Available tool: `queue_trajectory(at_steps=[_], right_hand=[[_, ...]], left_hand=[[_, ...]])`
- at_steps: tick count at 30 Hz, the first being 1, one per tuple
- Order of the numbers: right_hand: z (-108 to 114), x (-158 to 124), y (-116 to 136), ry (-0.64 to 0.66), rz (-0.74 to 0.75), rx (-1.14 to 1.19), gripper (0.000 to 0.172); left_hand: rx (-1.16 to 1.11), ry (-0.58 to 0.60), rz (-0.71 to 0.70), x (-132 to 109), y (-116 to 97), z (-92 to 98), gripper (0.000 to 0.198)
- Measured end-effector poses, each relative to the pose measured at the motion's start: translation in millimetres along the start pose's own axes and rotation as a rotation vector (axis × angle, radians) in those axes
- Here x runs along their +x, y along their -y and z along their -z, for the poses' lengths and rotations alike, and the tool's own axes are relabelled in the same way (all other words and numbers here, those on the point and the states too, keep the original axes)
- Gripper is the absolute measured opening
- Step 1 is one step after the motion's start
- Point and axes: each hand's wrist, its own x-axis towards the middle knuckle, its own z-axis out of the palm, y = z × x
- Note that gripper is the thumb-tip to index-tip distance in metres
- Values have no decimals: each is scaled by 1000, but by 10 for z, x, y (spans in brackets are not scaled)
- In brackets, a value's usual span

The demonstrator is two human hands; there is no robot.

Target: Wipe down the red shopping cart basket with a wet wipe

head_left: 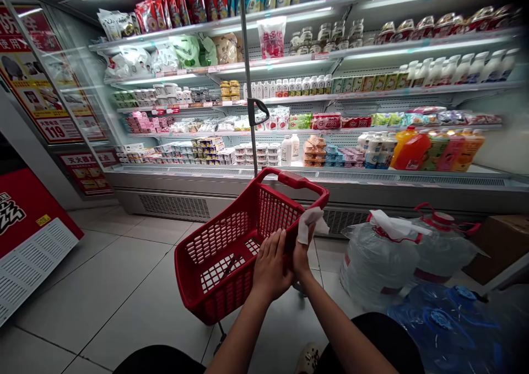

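Note:
A red plastic shopping cart [231,220] with lattice walls stands in front of me, its handle bar at the far upper right. My left hand [270,266] lies on the cart's near side wall, fingers stretched out over the rim. Close beside it, my right hand [301,255] is at the corner under the handle, holding a white tissue [312,224] against the cart. Most of the right hand's fingers are hidden behind the tissue and the corner. A small dark object or opening shows on the basket floor, too unclear to name.
Behind the cart runs a lit refrigerated shelf unit [173,170] stocked with dairy and drinks. Large wrapped water bottles [376,264] and blue water jugs [442,324] crowd the floor at right, near a cardboard box [502,244]. A red freezer [37,242] stands at left.

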Motion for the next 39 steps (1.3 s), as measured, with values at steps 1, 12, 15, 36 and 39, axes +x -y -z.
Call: queue_trajectory(at_steps=[1,12,15,36,39], right_hand=[[38,139,-9,-81,-4,-29,64],[479,112,76,155,326,-357,66],[689,-4,69,315,498,-486,68],[1238,776,190,542,791,-684,64],[1385,933,54,420,705,-730,63]], left_hand=[[-1,6,0,0,-4,8,109],[-25,-4,14,13,-6,-31,102],[-22,12,22,-7,11,-44,95],[-17,2,10,-63,-18,50,110],[-22,14,4,-61,-23,60,111]])
